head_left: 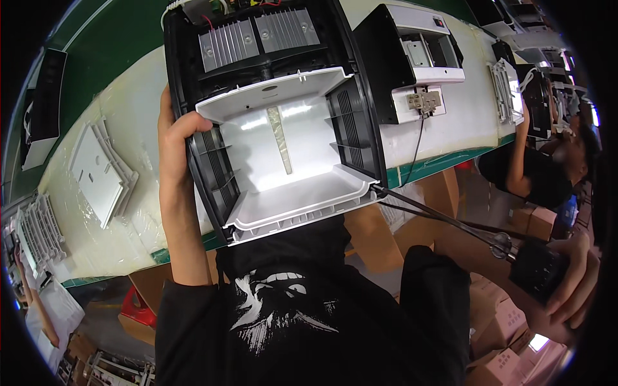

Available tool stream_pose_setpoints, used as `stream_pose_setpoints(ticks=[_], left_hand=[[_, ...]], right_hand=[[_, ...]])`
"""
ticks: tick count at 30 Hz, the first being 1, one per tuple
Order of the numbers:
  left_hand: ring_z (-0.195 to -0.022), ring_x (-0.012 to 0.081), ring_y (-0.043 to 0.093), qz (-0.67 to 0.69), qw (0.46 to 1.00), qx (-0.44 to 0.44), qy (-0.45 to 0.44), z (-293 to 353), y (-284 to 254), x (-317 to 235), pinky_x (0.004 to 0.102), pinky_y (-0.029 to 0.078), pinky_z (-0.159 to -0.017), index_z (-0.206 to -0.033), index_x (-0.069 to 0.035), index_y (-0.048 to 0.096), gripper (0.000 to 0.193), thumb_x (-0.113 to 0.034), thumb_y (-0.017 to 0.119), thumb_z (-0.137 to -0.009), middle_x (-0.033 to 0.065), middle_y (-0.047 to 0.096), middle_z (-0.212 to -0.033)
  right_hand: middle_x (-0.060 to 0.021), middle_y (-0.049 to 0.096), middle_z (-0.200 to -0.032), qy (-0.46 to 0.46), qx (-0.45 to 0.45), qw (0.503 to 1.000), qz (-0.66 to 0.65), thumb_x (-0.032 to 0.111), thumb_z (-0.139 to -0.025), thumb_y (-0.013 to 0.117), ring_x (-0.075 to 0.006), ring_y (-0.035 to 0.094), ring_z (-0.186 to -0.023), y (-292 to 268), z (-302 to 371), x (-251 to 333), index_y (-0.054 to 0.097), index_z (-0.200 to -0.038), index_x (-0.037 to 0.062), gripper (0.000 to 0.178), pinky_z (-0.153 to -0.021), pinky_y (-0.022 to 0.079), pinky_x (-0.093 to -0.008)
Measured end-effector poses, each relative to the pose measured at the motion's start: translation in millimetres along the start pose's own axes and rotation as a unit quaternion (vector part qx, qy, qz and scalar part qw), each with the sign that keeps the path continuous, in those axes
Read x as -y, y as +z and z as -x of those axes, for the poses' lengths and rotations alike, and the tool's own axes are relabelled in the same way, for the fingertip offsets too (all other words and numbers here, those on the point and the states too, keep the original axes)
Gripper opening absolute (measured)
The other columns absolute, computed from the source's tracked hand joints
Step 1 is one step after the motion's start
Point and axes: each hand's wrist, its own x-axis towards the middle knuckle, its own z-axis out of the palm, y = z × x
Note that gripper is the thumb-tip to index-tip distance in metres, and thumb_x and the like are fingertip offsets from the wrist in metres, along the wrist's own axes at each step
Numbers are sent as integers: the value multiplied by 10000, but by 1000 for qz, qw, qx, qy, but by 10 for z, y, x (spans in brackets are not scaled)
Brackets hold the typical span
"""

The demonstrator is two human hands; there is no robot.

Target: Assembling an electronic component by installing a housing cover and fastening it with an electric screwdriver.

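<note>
A worker leans over a tabletop (470, 109) where a black-and-white housing (312, 145) fills the centre of the frame, its lower rim seemingly overhanging the green edge (450, 162); a hard push there could tip it. A second unit (380, 77) stands at upper right, its trailing wire (421, 128) a possible snag. The left hand (180, 135) grips the housing's left wall; the right hand (576, 286), lower right, clasps a black driver (541, 267) slanted toward the lower-right corner. Its tip might slip and score plastic; contact I cannot tell.
</note>
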Motion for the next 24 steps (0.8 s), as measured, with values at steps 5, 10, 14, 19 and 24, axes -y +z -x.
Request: stream_pose_setpoints(ticks=[5, 10, 14, 19, 24], left_hand=[[-797, 179, 564, 3, 1000, -1, 5, 3, -58, 40, 258, 481, -678, -1292, 4, 421, 732, -110, 549, -581, 101, 569, -965], [-790, 178, 565, -4, 1000, -5, 9, 21, -55, 13, 256, 482, -670, -1300, 6, 415, 739, -119, 552, -584, 101, 568, -957], [-784, 181, 569, -14, 1000, -3, 7, 7, -61, 11, 257, 487, -659, -1301, 11, 412, 748, -125, 556, -580, 108, 570, -959], [-808, 192, 582, -20, 1000, -19, 3, 54, -21, -23, 259, 495, -676, -1311, 13, 400, 766, -134, 558, -576, 121, 577, -986], [-812, 194, 587, -22, 1000, -15, -4, 45, -13, -27, 258, 498, -688, -1319, 8, 393, 775, -139, 559, -577, 123, 577, -994]], right_hand=[[-5, 481, -683, -33, 17, 999, 14, 256, -786, 685, -66, 489, -491, 768, -185, -528, 495, -760, 64, 271, -409, 440, -168], [-14, 498, -680, -20, 41, 999, 18, 198, -791, 709, -80, 507, -493, 990, -232, -692, 504, -744, 62, 250, -431, 472, -180], [-88, 565, -736, 115, 114, 987, 4, 157, -826, 663, -192, 567, -588, 960, -233, -741, 552, -776, 14, 188, -576, 510, -301], [-162, 631, -792, 247, 188, 950, -20, 116, -861, 618, -305, 627, -682, 936, -177, -900, 599, -808, -35, 160, -721, 547, -422], [-187, 627, -787, 263, 119, 954, -82, 197, -772, 670, -328, 620, -715, 934, -7, -1027, 595, -781, -77, 285, -701, 523, -433]])
